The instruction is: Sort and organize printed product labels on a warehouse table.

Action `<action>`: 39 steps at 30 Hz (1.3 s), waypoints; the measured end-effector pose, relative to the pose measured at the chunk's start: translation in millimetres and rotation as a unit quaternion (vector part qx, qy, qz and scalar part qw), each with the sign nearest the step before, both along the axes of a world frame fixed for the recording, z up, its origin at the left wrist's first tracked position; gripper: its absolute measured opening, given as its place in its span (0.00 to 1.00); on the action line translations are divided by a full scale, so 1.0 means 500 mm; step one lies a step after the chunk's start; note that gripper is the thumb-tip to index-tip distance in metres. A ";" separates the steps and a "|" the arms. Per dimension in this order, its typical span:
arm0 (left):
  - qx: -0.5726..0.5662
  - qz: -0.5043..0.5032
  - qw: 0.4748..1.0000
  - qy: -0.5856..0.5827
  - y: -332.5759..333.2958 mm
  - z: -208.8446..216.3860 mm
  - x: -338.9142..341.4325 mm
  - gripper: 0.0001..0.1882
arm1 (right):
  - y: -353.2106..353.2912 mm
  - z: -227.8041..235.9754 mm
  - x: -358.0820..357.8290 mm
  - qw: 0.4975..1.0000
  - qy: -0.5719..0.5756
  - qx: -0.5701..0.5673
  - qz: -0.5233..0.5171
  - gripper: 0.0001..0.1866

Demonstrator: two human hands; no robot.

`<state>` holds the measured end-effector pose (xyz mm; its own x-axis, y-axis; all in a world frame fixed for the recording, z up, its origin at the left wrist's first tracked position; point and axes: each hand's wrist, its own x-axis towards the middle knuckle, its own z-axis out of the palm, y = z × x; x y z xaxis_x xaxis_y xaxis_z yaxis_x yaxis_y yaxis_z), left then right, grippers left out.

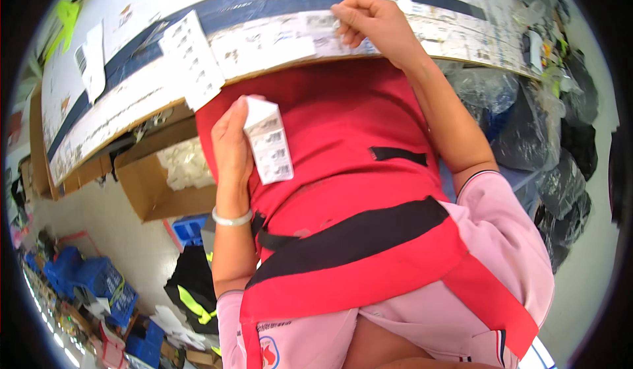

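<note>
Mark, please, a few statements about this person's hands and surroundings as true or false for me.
1. The left hand holds a white printed paper strip. True.
2. The right hand rests on the person's lap. False: the right hand is over the white, flat tabletop.
3. A pale, ring-shaped bracelet circles the left wrist. True.
4. The cloth apron is mainly green. False: the cloth apron is mainly red.

From here I see the white bench [165, 1] bearing a dark blue band [247, 3], a label sheet [191, 59] overhanging its near edge and, leftward, a white slip [93, 65].
</note>
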<state>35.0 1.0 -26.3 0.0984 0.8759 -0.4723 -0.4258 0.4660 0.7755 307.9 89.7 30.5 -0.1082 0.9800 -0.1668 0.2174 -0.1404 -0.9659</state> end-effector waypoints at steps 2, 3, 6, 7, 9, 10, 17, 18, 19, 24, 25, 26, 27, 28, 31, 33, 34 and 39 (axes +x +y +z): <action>0.007 -0.001 1.000 -0.003 -0.003 0.002 -0.009 0.15 | 0.026 -0.006 0.078 0.994 -0.074 0.040 -0.075 0.11; 0.007 -0.001 1.000 -0.005 -0.002 0.002 -0.009 0.15 | 0.040 -0.014 0.125 0.986 -0.113 0.068 -0.104 0.11; 0.006 -0.014 1.000 -0.006 0.011 0.015 0.005 0.15 | 0.070 -0.072 0.236 0.950 -0.265 0.062 -0.151 0.16; 0.007 -0.014 1.000 -0.008 0.008 0.017 0.002 0.15 | 0.069 -0.073 0.233 0.951 -0.263 0.060 -0.149 0.16; 0.001 -0.013 1.000 -0.005 0.006 0.014 0.006 0.15 | 0.072 -0.072 0.229 0.852 -0.497 0.086 -0.141 0.21; -0.003 -0.008 1.000 -0.002 0.004 0.012 0.003 0.15 | 0.069 -0.053 0.214 0.845 -0.505 0.087 -0.154 0.25; 0.006 -0.001 1.000 -0.008 0.009 0.015 0.003 0.15 | -0.083 0.042 -0.075 0.980 -0.090 -0.139 0.112 0.11; 0.006 -0.001 1.000 -0.002 0.012 0.013 0.001 0.15 | -0.110 0.030 -0.115 0.973 -0.046 -0.145 0.171 0.11; 0.013 -0.003 1.000 -0.005 0.015 0.012 0.002 0.15 | -0.131 0.008 -0.138 0.962 -0.003 -0.149 0.228 0.10; 0.173 0.017 0.979 0.103 0.005 0.056 0.008 0.16 | -0.140 -0.024 -0.169 0.949 0.047 -0.180 0.256 0.10; 0.172 0.020 0.979 0.103 0.006 0.055 -0.006 0.16 | -0.140 -0.019 -0.166 0.945 0.037 -0.188 0.265 0.10; 0.222 -0.062 0.965 0.128 0.009 0.053 -0.022 0.17 | -0.141 -0.020 -0.167 0.944 0.036 -0.190 0.268 0.10; 0.269 -0.144 0.940 0.151 0.009 0.052 -0.033 0.17 | -0.143 -0.021 -0.168 0.946 0.057 -0.193 0.255 0.10; 0.260 -0.162 0.942 0.138 0.010 0.058 -0.038 0.16 | -0.144 -0.021 -0.169 0.948 0.077 -0.195 0.241 0.10; 0.129 -0.228 0.957 0.121 0.014 0.065 -0.051 0.16 | -0.148 -0.019 -0.169 0.960 0.091 -0.166 0.207 0.09; 0.098 -0.224 0.966 0.087 0.014 0.067 -0.051 0.15 | -0.151 -0.030 -0.167 0.960 0.090 -0.167 0.206 0.08; 0.093 -0.232 0.963 0.099 0.012 0.063 -0.052 0.13 | -0.152 -0.033 -0.166 0.960 0.089 -0.168 0.206 0.08; 0.071 -0.236 0.962 0.115 0.008 0.058 -0.035 0.10 | -0.138 -0.027 -0.163 0.984 0.044 -0.049 0.166 0.07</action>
<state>17.3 4.9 2.7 0.4074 0.8168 -0.4085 -0.0019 0.4480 0.8940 226.5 20.7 16.7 -0.4388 0.8676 -0.2342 0.1830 -0.1689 -0.9685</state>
